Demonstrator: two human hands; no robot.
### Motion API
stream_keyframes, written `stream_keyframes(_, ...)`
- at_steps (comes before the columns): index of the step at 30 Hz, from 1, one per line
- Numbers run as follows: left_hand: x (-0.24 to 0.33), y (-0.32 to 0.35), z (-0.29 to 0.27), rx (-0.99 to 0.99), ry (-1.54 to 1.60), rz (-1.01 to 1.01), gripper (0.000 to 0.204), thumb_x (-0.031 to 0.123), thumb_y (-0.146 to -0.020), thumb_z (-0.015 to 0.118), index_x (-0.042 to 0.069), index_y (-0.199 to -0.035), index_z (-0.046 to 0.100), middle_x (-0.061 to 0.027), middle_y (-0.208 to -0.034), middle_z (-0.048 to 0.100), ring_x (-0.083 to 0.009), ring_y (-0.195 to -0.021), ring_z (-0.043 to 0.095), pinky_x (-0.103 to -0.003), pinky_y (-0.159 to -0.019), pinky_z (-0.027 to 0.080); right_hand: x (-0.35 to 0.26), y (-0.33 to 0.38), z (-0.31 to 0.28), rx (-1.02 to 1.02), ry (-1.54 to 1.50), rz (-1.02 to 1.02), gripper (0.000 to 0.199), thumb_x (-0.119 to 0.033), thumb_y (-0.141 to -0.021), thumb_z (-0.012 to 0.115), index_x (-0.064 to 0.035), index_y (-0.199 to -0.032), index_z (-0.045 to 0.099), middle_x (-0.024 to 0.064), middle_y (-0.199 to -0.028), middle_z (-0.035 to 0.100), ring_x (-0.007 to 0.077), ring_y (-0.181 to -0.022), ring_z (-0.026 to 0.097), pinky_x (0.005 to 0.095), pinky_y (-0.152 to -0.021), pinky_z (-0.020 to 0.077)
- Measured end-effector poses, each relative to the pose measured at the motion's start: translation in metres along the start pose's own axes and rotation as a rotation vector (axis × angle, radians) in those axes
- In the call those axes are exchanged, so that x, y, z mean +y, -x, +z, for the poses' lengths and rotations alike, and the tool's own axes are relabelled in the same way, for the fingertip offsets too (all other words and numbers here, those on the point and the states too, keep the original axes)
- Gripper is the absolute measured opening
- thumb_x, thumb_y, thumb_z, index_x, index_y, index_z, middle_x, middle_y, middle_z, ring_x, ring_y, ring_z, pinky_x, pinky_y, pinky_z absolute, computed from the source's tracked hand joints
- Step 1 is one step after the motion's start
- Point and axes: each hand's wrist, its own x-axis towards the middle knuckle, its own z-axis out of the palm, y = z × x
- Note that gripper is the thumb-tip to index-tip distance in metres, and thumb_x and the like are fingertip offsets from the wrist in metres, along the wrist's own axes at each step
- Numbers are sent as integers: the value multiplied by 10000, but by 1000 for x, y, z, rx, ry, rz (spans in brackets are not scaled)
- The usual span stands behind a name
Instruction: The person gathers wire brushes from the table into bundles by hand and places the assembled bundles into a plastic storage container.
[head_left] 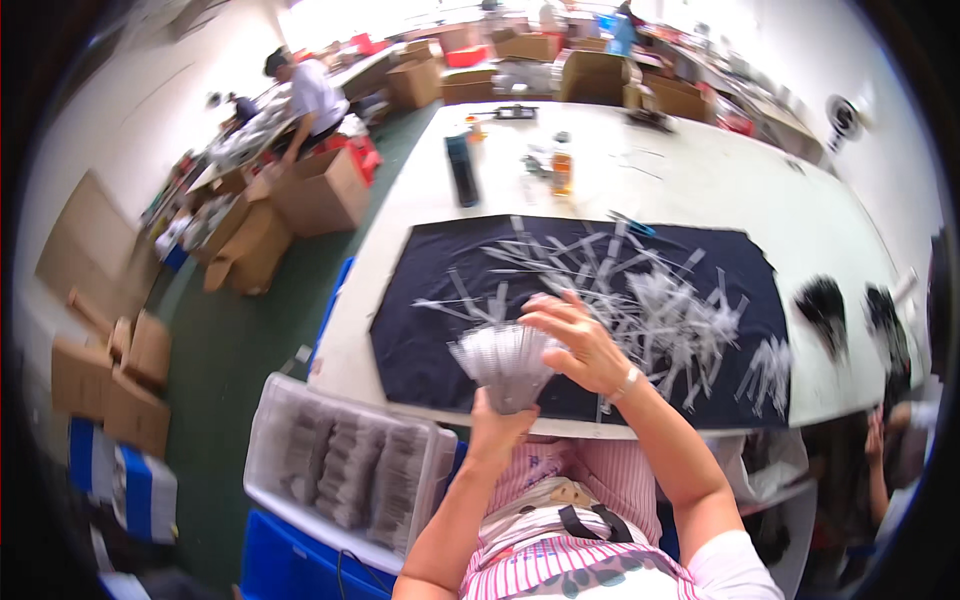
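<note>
A fanned bundle of thin, translucent plastic strips (502,362) stands upright in my left hand (500,428), whose fingers are wrapped round its narrow lower end. My right hand (582,345) is at the bundle's upper right edge, its fingers curved and apart, with the thumb close to the strips. No separate strip shows in it, though blur hides whether the fingertips touch. Beyond and to the right, a loose pile of similar strips (665,315) lies criss-crossed on a dark cloth (425,290). A smaller group of strips (768,375) rests near the cloth's right edge.
The cloth covers part of a white table (840,220). A dark bottle (462,170) and an amber bottle (561,168) stand farther back. A clear bin (270,420) with stacked strip bundles is at lower left. Black bundles (824,310) lie right. Cardboard boxes (320,190) and a person (315,95) are left.
</note>
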Motion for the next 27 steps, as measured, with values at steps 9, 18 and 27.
stream_keyframes(9,-22,3,26,169,-205,378,492,43,-643,627,22,-1068,379,-186,-856,565,-287,-845,579,-349,-736,450,-52,27,36,338,-986,448,1168,-277,-553,797,-79,-1365,-19,144,-1211,377,235,-1129,379,355,-948,312)
stream_keyframes(18,-47,30,35,312,-709,590,493,115,-667,605,25,-1079,350,-203,-905,520,-382,-843,530,-433,-694,450,-63,21,66,578,-278,314,890,-15,-501,640,10,-1308,263,97,-1338,290,194,-1218,277,314,-1011,198)
stream_keyframes(27,-31,26,-2,169,-755,664,588,198,-648,632,-15,-1127,364,-230,-1016,494,-338,-963,501,-410,-852,377,-75,14,84,462,-825,500,876,14,-532,592,-33,-1324,220,58,-993,455,128,-865,495,262,-771,425)
